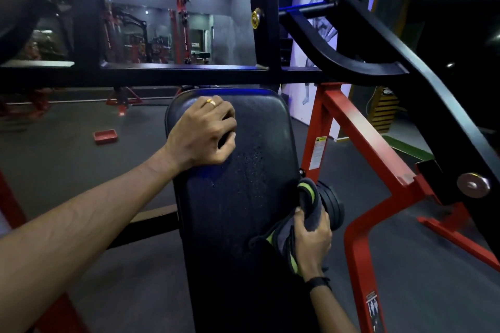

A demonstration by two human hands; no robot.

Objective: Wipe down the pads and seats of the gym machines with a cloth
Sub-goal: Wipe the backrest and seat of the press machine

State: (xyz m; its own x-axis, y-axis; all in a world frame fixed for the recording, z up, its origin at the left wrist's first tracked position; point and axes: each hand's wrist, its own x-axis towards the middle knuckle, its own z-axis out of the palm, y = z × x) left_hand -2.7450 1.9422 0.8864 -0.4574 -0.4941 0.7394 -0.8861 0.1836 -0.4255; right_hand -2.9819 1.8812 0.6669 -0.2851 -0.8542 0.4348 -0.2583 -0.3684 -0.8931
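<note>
Head view looks down on a black pad (243, 197) of a gym machine, running from near to far through the middle of the scene, its surface speckled with droplets. On the pad's far left corner rests the left hand (201, 132), fingers curled over the top, a gold ring (211, 102) on one finger. At the pad's right edge, nearer the camera, the right hand (311, 240) grips a bunched grey cloth (303, 213) with yellow-green trim, the cloth touching the pad's side. A dark band (319, 282) circles that wrist. Right of the pad stands the red frame (362, 143) with black arms above. A red tray (105, 136) lies on the floor, far left.
</note>
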